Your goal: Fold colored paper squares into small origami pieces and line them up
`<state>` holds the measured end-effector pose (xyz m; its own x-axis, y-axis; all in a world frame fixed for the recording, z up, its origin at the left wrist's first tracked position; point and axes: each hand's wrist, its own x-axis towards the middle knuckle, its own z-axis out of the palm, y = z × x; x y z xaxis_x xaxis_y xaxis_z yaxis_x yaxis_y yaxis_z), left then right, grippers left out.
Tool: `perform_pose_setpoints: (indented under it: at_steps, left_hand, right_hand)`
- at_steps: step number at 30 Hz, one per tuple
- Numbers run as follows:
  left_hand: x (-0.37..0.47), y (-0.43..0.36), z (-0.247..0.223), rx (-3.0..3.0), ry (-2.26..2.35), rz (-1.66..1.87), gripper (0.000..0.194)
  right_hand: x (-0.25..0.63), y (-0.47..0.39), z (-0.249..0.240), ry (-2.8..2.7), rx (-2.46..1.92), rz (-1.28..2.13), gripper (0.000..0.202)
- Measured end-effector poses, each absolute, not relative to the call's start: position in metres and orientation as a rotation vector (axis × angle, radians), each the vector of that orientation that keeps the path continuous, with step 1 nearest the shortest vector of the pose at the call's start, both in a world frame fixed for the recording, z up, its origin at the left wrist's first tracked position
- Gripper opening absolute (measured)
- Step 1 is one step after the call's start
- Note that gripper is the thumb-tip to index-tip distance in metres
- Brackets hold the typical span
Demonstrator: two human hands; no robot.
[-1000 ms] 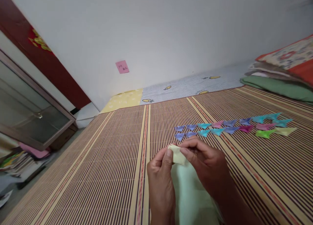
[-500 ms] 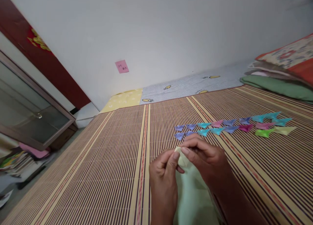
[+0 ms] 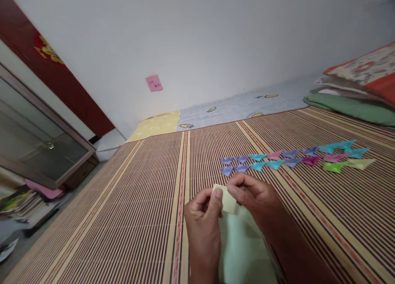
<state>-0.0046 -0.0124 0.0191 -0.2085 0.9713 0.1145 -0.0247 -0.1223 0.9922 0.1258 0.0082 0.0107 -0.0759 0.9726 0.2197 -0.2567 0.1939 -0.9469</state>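
Note:
A small pale yellow piece of folded paper (image 3: 228, 202) is held up between both hands. My left hand (image 3: 206, 212) pinches its left edge, with the thumb lying flat across the front. My right hand (image 3: 254, 195) grips the upper right corner between thumb and fingers; its other fingers curl behind and are partly hidden. Under the hands lies a pale green surface (image 3: 243, 251), whose kind I cannot make out. Beyond them, two rows of folded paper shapes in purple, blue, pink and green, such as a magenta paper shape (image 3: 311, 160), rest on the striped mat (image 3: 138, 218).
Folded bedding (image 3: 352, 107) and a floral pillow (image 3: 370, 68) are stacked at the right by the wall. A pink note (image 3: 154, 83) sticks to the wall. At the left stand a glass-doored cabinet (image 3: 37, 140) and a pile of books (image 3: 21, 206).
The paper in my hands has turned and now shows a wider, squarer face. My left hand has shifted slightly left, and my right fingers have moved along the top edge.

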Motion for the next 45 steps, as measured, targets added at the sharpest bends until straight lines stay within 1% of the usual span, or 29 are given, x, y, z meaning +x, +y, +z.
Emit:
perform_pose_setpoints:
  at_steps: [2,5,7,9,11,17,20,26,29,32,34,35,37,45]
  left_hand:
    - [-0.004,-0.013,0.020,1.185,1.316,1.464,0.026]
    - [-0.004,-0.014,0.024,1.224,1.348,1.435,0.032]
    - [-0.005,-0.014,0.027,1.241,1.338,1.422,0.033]
    - [-0.006,-0.014,0.028,1.253,1.301,1.411,0.030]
    - [-0.007,-0.015,0.029,1.277,1.262,1.390,0.028]
    - [-0.006,-0.018,0.032,1.492,1.333,1.318,0.034]
    - [-0.006,-0.018,0.033,1.628,1.398,1.291,0.034]
    - [-0.005,-0.017,0.028,1.726,1.464,1.293,0.032]
    - [-0.005,-0.016,0.027,1.677,1.447,1.282,0.029]
    - [-0.010,-0.013,0.026,1.476,1.281,1.169,0.024]
    - [-0.016,-0.011,0.025,1.390,1.159,1.094,0.032]
    - [-0.019,-0.010,0.024,1.381,1.117,1.089,0.039]
    - [-0.023,-0.009,0.022,1.371,1.074,1.095,0.046]
    - [-0.016,-0.011,0.023,1.331,1.113,1.141,0.037]
  right_hand:
    - [0.124,0.007,0.011,-1.241,-0.891,1.073,0.020]
    - [0.123,0.005,0.013,-1.374,-0.991,0.731,0.018]
    - [0.125,0.005,0.015,-1.435,-0.989,0.634,0.017]
    - [0.128,0.007,0.016,-1.471,-0.933,0.688,0.016]
    - [0.131,0.009,0.016,-1.483,-0.875,0.817,0.017]
    - [0.133,0.013,0.011,-1.403,-0.833,1.087,0.020]
    - [0.133,0.012,0.012,-1.434,-0.884,1.058,0.019]
    - [0.129,0.008,0.016,-1.541,-0.904,0.820,0.017]
    - [0.128,0.009,0.015,-1.544,-0.915,0.739,0.017]
    - [0.129,0.011,0.014,-1.536,-0.919,0.785,0.019]
    - [0.130,0.013,0.013,-1.518,-0.918,0.857,0.021]
    - [0.130,0.013,0.013,-1.504,-0.916,0.891,0.021]
    - [0.130,0.014,0.012,-1.485,-0.913,0.933,0.022]
    - [0.127,0.012,0.011,-1.444,-0.878,1.019,0.023]
